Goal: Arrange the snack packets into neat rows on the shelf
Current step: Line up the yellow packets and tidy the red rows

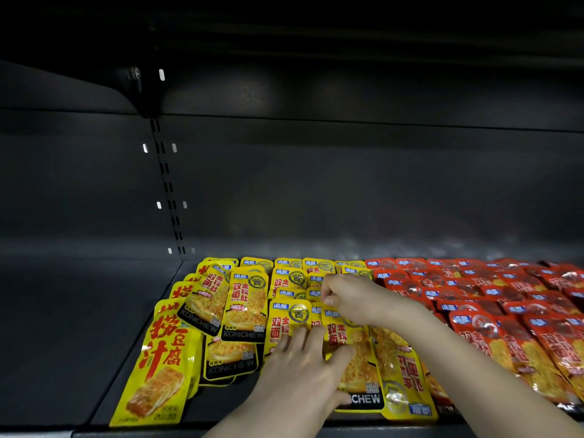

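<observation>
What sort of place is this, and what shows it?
Probably a shop aisle: a dark metal shelf with a slotted upright, stocked with many yellow packets and red packets.

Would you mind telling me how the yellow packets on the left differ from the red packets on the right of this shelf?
The yellow packets lie unevenly, several tilted across one another; the red packets lie in regular overlapping rows. The left hand and right hand are on the yellow packets; neither hand is on the red packets. Both kinds lie flat on the same shelf and carry a blue top label.
</observation>
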`<control>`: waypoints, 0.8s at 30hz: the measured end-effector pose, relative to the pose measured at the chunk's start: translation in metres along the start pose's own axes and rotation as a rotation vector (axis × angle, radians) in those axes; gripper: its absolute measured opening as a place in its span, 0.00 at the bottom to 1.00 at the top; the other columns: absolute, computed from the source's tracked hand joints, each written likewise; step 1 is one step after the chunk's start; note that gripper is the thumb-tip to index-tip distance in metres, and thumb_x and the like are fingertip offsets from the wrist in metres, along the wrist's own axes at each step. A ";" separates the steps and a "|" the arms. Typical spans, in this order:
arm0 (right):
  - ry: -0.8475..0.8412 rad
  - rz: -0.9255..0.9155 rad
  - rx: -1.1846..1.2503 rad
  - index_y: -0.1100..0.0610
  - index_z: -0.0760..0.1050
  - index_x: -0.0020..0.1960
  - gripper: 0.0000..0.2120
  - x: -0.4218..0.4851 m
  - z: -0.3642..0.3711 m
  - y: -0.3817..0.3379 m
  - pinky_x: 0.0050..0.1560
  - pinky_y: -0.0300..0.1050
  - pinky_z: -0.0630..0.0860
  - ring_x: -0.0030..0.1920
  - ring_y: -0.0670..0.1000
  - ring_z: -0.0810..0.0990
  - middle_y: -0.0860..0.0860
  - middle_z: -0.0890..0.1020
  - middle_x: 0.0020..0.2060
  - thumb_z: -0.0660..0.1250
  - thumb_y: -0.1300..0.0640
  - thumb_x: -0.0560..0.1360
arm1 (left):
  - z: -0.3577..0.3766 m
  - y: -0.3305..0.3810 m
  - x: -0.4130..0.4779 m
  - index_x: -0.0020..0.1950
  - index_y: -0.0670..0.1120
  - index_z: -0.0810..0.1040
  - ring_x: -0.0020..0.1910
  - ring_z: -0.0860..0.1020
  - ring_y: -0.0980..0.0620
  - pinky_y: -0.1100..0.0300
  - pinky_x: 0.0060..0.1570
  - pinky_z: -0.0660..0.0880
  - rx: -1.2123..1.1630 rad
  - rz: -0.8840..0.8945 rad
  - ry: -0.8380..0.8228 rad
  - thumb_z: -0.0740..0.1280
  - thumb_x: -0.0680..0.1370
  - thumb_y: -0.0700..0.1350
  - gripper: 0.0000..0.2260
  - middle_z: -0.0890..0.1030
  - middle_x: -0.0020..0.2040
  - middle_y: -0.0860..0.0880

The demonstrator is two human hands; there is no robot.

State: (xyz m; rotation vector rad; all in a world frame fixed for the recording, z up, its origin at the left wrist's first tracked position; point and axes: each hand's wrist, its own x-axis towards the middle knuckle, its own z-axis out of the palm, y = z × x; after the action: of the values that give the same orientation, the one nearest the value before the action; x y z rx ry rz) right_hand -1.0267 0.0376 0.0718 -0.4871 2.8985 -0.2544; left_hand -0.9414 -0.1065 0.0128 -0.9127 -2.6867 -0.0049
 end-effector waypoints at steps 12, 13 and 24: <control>0.105 -0.020 0.018 0.55 0.74 0.51 0.07 0.002 0.004 0.007 0.56 0.48 0.70 0.52 0.51 0.74 0.50 0.78 0.51 0.58 0.59 0.78 | 0.004 0.007 0.008 0.50 0.55 0.79 0.40 0.81 0.49 0.56 0.33 0.79 0.028 -0.067 0.056 0.76 0.53 0.68 0.30 0.81 0.43 0.50; 0.125 -0.024 0.008 0.54 0.74 0.51 0.07 0.001 0.004 0.008 0.58 0.50 0.71 0.54 0.52 0.74 0.50 0.79 0.52 0.58 0.58 0.78 | 0.004 0.007 0.008 0.50 0.54 0.79 0.40 0.81 0.49 0.56 0.33 0.79 0.036 -0.067 0.063 0.75 0.54 0.68 0.30 0.81 0.43 0.50; 0.301 -0.170 0.022 0.51 0.75 0.50 0.06 -0.014 -0.001 -0.018 0.57 0.49 0.70 0.53 0.50 0.75 0.47 0.78 0.50 0.59 0.53 0.78 | -0.002 0.004 0.010 0.47 0.52 0.78 0.38 0.78 0.50 0.56 0.32 0.77 0.029 -0.048 0.104 0.76 0.58 0.65 0.25 0.77 0.39 0.51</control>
State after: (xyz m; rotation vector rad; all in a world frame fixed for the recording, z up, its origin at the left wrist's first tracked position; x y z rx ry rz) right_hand -1.0087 0.0256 0.0789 -0.7527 3.1418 -0.4176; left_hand -0.9457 -0.0978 0.0174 -0.8166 -2.6052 -0.0229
